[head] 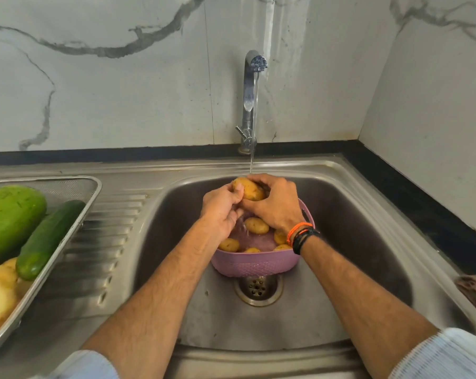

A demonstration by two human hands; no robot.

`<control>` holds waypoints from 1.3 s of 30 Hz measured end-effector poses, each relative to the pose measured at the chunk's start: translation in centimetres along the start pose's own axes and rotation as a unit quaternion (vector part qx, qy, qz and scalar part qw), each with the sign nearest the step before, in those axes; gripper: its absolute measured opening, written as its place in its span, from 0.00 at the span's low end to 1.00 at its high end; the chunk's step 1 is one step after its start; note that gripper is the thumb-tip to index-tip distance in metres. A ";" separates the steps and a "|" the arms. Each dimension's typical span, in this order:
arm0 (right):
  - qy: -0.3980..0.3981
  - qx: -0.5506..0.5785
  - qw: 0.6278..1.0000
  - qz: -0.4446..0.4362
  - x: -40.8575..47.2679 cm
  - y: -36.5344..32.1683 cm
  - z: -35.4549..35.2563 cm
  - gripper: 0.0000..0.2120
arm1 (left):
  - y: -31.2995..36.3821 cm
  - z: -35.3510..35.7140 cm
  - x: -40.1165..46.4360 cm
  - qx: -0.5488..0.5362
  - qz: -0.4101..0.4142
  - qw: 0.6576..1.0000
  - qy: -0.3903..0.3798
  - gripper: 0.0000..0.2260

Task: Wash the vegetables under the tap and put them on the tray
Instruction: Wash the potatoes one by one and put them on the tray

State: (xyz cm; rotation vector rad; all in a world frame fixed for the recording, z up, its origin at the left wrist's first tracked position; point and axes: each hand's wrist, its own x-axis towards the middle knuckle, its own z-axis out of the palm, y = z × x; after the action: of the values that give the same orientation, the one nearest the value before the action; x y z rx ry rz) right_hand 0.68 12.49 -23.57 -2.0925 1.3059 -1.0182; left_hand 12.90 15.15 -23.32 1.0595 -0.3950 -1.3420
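Potato, yellow-brown, speckled (wet), between both hands under tap

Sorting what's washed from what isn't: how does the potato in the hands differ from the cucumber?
The potato is yellow-brown and rounded; the cucumber is dark green and long. The potato is held by both hands under the running tap over the sink; the cucumber lies in the tray on the drainboard.

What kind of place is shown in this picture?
Most likely a home kitchen. A steel sink with a ribbed draining board sits below a running tap and a marble-look wall, and both hands wash a potato beside a tray of vegetables.
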 end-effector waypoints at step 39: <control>0.023 -0.003 1.000 -0.018 -0.6 -1.0 -0.1 0.22 | -0.2 0.2 -0.6 0.041 0.025 0.998 -0.045 0.07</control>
State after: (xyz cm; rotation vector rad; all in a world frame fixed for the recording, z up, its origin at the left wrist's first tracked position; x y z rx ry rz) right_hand 1.04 13.47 -23.01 -2.1160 1.2981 -1.0848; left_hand 12.50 15.65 -23.16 1.0520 -0.5432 -1.3403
